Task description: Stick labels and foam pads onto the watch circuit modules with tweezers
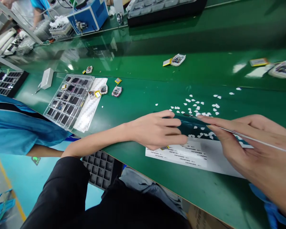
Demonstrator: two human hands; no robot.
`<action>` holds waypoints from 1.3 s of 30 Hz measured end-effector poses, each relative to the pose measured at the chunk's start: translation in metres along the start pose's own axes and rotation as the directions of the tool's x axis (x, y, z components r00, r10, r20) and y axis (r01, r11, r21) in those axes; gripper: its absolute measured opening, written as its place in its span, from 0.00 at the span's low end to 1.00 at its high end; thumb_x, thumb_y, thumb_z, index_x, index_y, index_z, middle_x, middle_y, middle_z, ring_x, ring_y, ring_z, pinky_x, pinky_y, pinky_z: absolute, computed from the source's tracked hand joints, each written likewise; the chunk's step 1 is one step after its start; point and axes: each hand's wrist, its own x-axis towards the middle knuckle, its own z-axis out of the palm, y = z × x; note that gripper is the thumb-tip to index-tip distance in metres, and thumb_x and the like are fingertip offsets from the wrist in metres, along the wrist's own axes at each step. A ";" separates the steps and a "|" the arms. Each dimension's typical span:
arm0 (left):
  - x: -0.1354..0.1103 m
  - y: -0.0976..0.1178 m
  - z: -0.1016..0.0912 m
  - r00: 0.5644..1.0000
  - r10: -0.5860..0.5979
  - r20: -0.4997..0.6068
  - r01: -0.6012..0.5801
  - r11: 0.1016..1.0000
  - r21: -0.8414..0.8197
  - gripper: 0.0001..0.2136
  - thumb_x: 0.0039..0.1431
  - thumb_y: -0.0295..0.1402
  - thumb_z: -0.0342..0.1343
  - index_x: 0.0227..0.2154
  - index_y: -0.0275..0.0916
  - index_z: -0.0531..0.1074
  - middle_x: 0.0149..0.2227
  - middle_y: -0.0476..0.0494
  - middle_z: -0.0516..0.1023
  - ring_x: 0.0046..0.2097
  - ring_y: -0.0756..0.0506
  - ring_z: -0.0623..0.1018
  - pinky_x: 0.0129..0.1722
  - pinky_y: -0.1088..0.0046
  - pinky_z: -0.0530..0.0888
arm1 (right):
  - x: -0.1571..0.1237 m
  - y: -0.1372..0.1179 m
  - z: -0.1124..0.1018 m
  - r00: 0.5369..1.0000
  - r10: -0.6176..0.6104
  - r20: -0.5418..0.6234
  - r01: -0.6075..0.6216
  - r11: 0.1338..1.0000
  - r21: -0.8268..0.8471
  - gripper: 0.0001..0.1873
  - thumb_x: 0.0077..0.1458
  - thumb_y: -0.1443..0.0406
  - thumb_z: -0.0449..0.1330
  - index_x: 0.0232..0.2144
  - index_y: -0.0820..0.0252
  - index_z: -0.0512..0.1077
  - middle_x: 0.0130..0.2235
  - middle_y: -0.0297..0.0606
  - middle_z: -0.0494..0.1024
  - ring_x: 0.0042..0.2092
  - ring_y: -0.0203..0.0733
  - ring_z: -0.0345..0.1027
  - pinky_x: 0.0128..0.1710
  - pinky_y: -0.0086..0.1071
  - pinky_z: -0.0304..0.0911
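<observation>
Within R grip (254, 152): tweezers (243, 135).

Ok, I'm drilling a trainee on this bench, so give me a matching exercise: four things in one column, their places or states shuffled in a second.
1. tweezers
2. tray
3. white bits
4. left hand

A. scattered loose on the table
B. flat on the dark sheet
C. pinched in the right hand
D. far left, holding dark parts

Pairs: 1-C, 2-D, 3-A, 4-B.
</observation>
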 end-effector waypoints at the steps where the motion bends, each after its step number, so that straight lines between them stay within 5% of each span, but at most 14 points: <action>1: -0.002 0.003 0.002 0.990 -0.047 -0.130 0.039 0.997 -0.063 0.02 0.55 0.38 0.61 0.30 0.49 0.75 0.33 0.46 0.83 0.38 0.41 0.77 0.51 0.59 0.72 | 0.000 -0.001 0.000 1.000 -0.009 -0.001 0.009 1.000 0.003 0.23 0.66 0.65 0.63 0.60 0.36 0.73 0.37 0.29 0.79 0.34 0.35 0.71 0.29 0.35 0.61; 2: -0.004 0.005 0.002 0.950 -0.107 -0.294 0.074 0.990 -0.121 0.04 0.55 0.41 0.62 0.33 0.49 0.76 0.36 0.46 0.84 0.40 0.41 0.78 0.52 0.58 0.73 | 0.001 -0.003 0.000 1.000 -0.016 -0.009 0.016 1.000 0.010 0.25 0.66 0.66 0.63 0.61 0.34 0.72 0.37 0.29 0.80 0.35 0.36 0.72 0.30 0.36 0.62; 5: -0.005 0.001 -0.001 0.663 -0.266 -0.700 0.129 0.961 -0.243 0.13 0.68 0.46 0.52 0.47 0.46 0.72 0.47 0.42 0.83 0.44 0.44 0.80 0.51 0.61 0.74 | 0.003 -0.006 0.003 1.000 -0.009 -0.020 0.009 0.999 0.038 0.27 0.65 0.67 0.64 0.61 0.32 0.71 0.38 0.29 0.80 0.36 0.36 0.73 0.32 0.37 0.64; 6: -0.004 -0.003 -0.005 0.594 -0.326 -0.735 0.148 0.943 -0.298 0.14 0.71 0.44 0.48 0.50 0.44 0.69 0.48 0.41 0.82 0.42 0.46 0.81 0.48 0.63 0.75 | 0.003 -0.007 0.005 1.000 -0.011 -0.024 0.012 0.999 0.041 0.28 0.65 0.68 0.64 0.61 0.31 0.71 0.38 0.29 0.81 0.36 0.37 0.73 0.32 0.37 0.65; 8: 0.000 -0.011 -0.013 0.555 -0.535 -0.637 0.207 0.831 -0.517 0.10 0.72 0.36 0.47 0.48 0.40 0.68 0.42 0.41 0.83 0.37 0.48 0.82 0.42 0.68 0.76 | 0.004 -0.008 0.006 0.999 -0.032 -0.036 0.033 0.999 0.028 0.29 0.64 0.68 0.64 0.61 0.30 0.70 0.39 0.28 0.82 0.36 0.37 0.74 0.31 0.38 0.65; 11: 0.003 -0.014 -0.020 0.610 -0.719 -0.334 0.232 0.565 -0.792 0.05 0.69 0.29 0.49 0.42 0.36 0.69 0.34 0.43 0.83 0.33 0.50 0.83 0.38 0.72 0.75 | 0.004 -0.006 0.004 0.996 -0.052 -0.073 0.054 0.998 0.022 0.32 0.63 0.68 0.65 0.62 0.28 0.69 0.39 0.26 0.83 0.36 0.38 0.75 0.29 0.39 0.65; 14: 0.002 -0.003 -0.020 0.763 -0.623 -0.173 0.159 0.440 -0.884 0.05 0.68 0.31 0.53 0.44 0.37 0.70 0.33 0.44 0.85 0.32 0.48 0.85 0.38 0.71 0.77 | 0.002 -0.005 0.002 0.996 -0.035 -0.076 0.034 0.999 -0.009 0.32 0.63 0.68 0.65 0.63 0.27 0.68 0.40 0.26 0.83 0.35 0.37 0.74 0.28 0.38 0.64; 16: 0.000 0.003 -0.017 0.826 -0.560 -0.064 0.171 0.358 -0.918 0.07 0.67 0.33 0.55 0.45 0.38 0.72 0.33 0.44 0.86 0.32 0.47 0.85 0.39 0.70 0.79 | 0.002 -0.006 0.002 0.998 -0.028 -0.063 0.027 0.999 -0.020 0.32 0.63 0.68 0.65 0.63 0.28 0.69 0.40 0.26 0.83 0.35 0.36 0.74 0.29 0.38 0.64; 21: -0.002 0.006 -0.011 0.840 -0.495 0.224 0.392 0.267 -0.880 0.09 0.59 0.35 0.61 0.41 0.39 0.76 0.29 0.45 0.84 0.29 0.45 0.84 0.36 0.67 0.81 | 0.001 -0.010 0.001 0.998 -0.036 -0.054 0.038 0.999 0.034 0.32 0.63 0.68 0.64 0.63 0.28 0.69 0.43 0.28 0.84 0.38 0.39 0.76 0.34 0.39 0.69; 24: -0.009 0.019 -0.017 0.859 -0.286 0.424 0.498 0.281 -0.820 0.14 0.56 0.40 0.66 0.43 0.41 0.78 0.32 0.45 0.84 0.31 0.43 0.85 0.36 0.66 0.82 | 0.000 -0.010 -0.003 0.998 -0.054 -0.027 0.054 0.998 0.035 0.33 0.63 0.69 0.64 0.64 0.27 0.67 0.40 0.28 0.83 0.37 0.40 0.76 0.34 0.38 0.69; 26: -0.013 0.029 -0.023 0.881 -0.226 0.416 0.468 0.291 -0.834 0.16 0.55 0.41 0.67 0.43 0.40 0.79 0.35 0.43 0.85 0.32 0.43 0.85 0.33 0.69 0.81 | 0.000 -0.009 -0.004 0.999 -0.048 -0.025 0.049 0.998 0.048 0.34 0.64 0.69 0.63 0.64 0.26 0.66 0.39 0.28 0.82 0.37 0.39 0.76 0.33 0.37 0.68; 29: -0.012 0.029 -0.024 0.908 -0.352 0.228 0.319 0.225 -0.921 0.12 0.61 0.40 0.63 0.43 0.39 0.76 0.32 0.45 0.84 0.31 0.45 0.85 0.29 0.74 0.78 | 0.001 -0.009 -0.003 0.998 -0.052 -0.031 0.054 0.996 0.065 0.36 0.63 0.70 0.64 0.65 0.26 0.65 0.41 0.29 0.82 0.38 0.38 0.75 0.33 0.36 0.68; 33: -0.002 0.009 -0.010 0.822 -0.499 0.274 0.357 0.077 -0.931 0.05 0.61 0.33 0.59 0.37 0.38 0.71 0.28 0.42 0.84 0.29 0.45 0.85 0.31 0.71 0.80 | 0.003 -0.011 -0.002 0.997 -0.070 -0.038 0.071 0.997 0.035 0.35 0.63 0.69 0.64 0.65 0.28 0.66 0.41 0.30 0.82 0.37 0.40 0.75 0.33 0.37 0.68; 39: -0.010 0.035 -0.018 0.894 -0.197 0.404 0.445 0.266 -0.855 0.08 0.57 0.35 0.63 0.39 0.40 0.77 0.31 0.47 0.84 0.33 0.45 0.85 0.37 0.69 0.81 | 0.001 -0.009 -0.002 0.999 -0.033 -0.006 0.033 0.999 0.019 0.32 0.64 0.66 0.63 0.64 0.27 0.67 0.38 0.28 0.82 0.38 0.39 0.77 0.31 0.36 0.68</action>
